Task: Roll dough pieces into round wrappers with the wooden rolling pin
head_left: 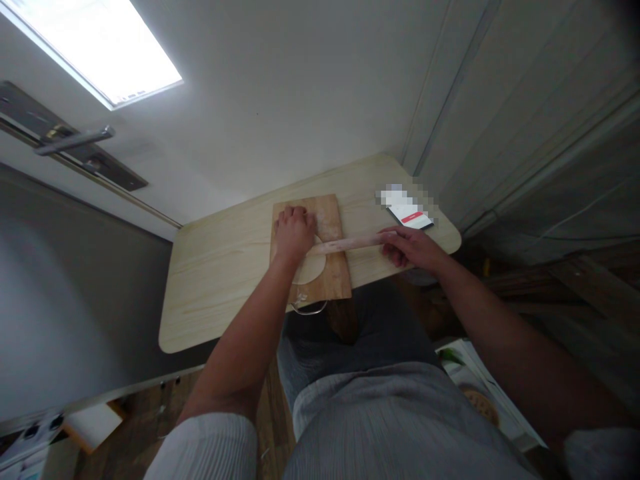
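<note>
Evidently stood partway through rolling, judging by the rolling pin (353, 244) laid over the dough (311, 269). Had the dough already flattened into a pale round on the wooden board (340, 280), partly hidden under the left hand (295, 233) and forearm. Could not make out thickness or evenness, hence could not say how much rolling remained; judged the round unfinished and not yet lifted off the board. Held the pin's right end, just right of the board, in the right hand (406, 247), with thumb along the top and fingers curled below. Rested the left hand on the board with fingers bent, by the pin's left end; could not tell whether gripping wood or pressing dough. Saw also a phone (419, 219) on the table (215, 280), right of the board.
</note>
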Action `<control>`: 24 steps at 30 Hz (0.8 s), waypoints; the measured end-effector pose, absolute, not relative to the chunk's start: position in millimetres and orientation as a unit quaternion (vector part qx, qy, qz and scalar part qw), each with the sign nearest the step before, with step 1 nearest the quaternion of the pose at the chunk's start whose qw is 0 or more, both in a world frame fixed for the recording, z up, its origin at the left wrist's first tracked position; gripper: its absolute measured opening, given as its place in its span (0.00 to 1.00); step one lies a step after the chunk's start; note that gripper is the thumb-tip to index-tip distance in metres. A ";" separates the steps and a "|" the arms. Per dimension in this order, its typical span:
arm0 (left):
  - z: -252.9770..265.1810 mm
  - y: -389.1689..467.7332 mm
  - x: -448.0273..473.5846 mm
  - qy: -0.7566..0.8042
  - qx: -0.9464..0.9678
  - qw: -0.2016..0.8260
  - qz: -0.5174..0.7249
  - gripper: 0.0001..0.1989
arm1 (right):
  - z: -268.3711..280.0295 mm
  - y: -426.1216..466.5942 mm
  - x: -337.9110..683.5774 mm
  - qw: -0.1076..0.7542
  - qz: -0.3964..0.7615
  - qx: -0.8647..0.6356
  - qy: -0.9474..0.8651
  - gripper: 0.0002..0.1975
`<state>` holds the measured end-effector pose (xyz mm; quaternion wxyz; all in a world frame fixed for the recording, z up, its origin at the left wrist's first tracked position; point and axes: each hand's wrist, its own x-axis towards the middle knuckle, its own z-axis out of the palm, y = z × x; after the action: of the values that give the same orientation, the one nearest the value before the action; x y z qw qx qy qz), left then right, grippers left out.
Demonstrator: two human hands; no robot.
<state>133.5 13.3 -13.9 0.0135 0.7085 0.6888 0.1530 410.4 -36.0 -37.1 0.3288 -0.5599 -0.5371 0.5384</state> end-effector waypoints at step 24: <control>-14.3 -6.8 135.7 0.682 0.717 0.019 0.141 0.21 | -34.5 -36.0 412.0 0.331 0.562 -0.555 -0.517 0.13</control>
<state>135.7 -6.8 -14.3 0.0192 0.7172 0.6821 0.1413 412.0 -36.0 -34.5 0.3308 -0.5553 -0.5166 0.5615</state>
